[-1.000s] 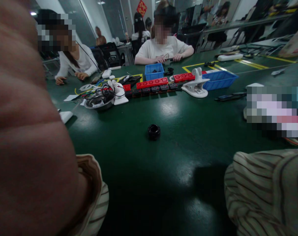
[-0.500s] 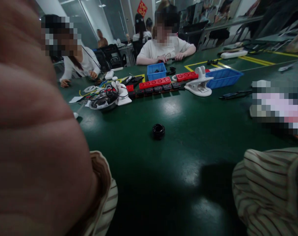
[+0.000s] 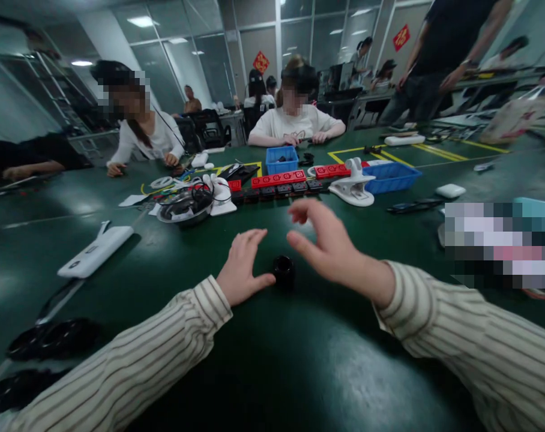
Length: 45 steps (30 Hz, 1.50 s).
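The left hand (image 3: 242, 270) and right hand (image 3: 333, 243) reach near the round, black, plastic-looking ring (image 3: 284, 277), each grip spread and empty; holding it needs closing in.

Striped sleeves, bare hands

Both sleeves (image 3: 159, 339) are pale cream, crossed by thin dark stripes along the arm; the cuffs (image 3: 213, 300) are gathered cloth, their stripes narrow and close. The left hand (image 3: 242, 267) and right hand (image 3: 329, 243) wear no glove or visible ring.
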Tool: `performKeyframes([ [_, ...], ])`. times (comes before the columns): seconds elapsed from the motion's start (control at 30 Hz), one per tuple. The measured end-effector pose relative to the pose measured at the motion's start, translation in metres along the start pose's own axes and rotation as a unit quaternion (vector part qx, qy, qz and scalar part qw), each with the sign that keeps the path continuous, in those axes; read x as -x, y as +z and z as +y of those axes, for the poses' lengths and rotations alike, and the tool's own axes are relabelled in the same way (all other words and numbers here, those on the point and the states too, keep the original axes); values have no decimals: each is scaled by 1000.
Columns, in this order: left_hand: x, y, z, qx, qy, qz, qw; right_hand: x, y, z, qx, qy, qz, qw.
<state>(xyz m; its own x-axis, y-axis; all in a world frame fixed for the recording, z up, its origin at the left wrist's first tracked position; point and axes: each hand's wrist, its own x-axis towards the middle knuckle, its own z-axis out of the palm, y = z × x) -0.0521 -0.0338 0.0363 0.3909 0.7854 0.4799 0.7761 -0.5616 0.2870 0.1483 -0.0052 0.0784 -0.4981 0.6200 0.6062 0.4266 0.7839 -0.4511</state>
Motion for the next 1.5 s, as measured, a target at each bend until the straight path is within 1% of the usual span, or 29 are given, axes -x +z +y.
performKeyframes([
  [0.03, 5, 9, -4, -11, -14, -80, 997, 0, 6, 4, 1, -18, -15, 1000],
  [0.07, 9, 15, -6, -16, -27, -125, 992, 2, 13, 8, 3, -32, -35, 999],
  [0.13, 12, 21, -8, -12, -42, -155, 987, 9, 28, 15, 7, -37, -76, 996],
  [0.2, 10, 20, -5, 6, -40, -171, 984, 14, 39, 19, 11, -22, -106, 994],
  [0.27, 6, 15, -1, 22, -38, -180, 983, 16, 44, 20, 17, -14, -134, 991],
  [0.37, 1, 13, 3, 30, -46, -167, 984, 15, 43, 15, 29, -15, -169, 985],
  [0.43, 0, 14, 5, 29, -56, -154, 986, 13, 42, 13, 38, -21, -176, 983],
  [0.53, 0, 17, 6, 17, -71, -133, 988, 12, 43, 12, 70, -34, -164, 983],
  [0.67, 0, 21, 3, 17, -74, -110, 991, 14, 43, 14, 116, -78, -136, 981],
  [0.73, 0, 21, 0, 37, -63, -113, 991, 15, 42, 15, 107, -105, -127, 981],
  [0.87, 1, 21, -3, 70, -37, -119, 990, 20, 38, 11, 50, -168, -124, 977],
  [0.97, 2, 21, -3, 81, -31, -122, 989, 22, 38, 7, -2, -191, -118, 974],
  [1.0, 2, 21, -3, 81, -33, -122, 989, 23, 38, 6, -16, -185, -110, 977],
  [1.07, 3, 21, -2, 79, -33, -121, 989, 23, 39, 7, -30, -148, -78, 986],
  [1.13, 3, 21, 0, 72, -29, -120, 990, 24, 41, 9, -15, -92, -44, 995],
  [1.2, 2, 21, 2, 59, -34, -117, 991, 23, 42, 11, 14, -44, -33, 998],
  [1.27, 2, 21, 4, 48, -44, -116, 991, 22, 43, 13, 43, -16, -45, 998],
  [1.33, 1, 21, 4, 53, -54, -117, 990, 21, 44, 13, 59, -4, -68, 996],
  [1.4, 1, 21, 4, 67, -62, -120, 989, 20, 44, 12, 55, -9, -95, 994],
  [1.5, 1, 21, 4, 78, -69, -116, 988, 20, 45, 10, 36, -35, -124, 991],
])
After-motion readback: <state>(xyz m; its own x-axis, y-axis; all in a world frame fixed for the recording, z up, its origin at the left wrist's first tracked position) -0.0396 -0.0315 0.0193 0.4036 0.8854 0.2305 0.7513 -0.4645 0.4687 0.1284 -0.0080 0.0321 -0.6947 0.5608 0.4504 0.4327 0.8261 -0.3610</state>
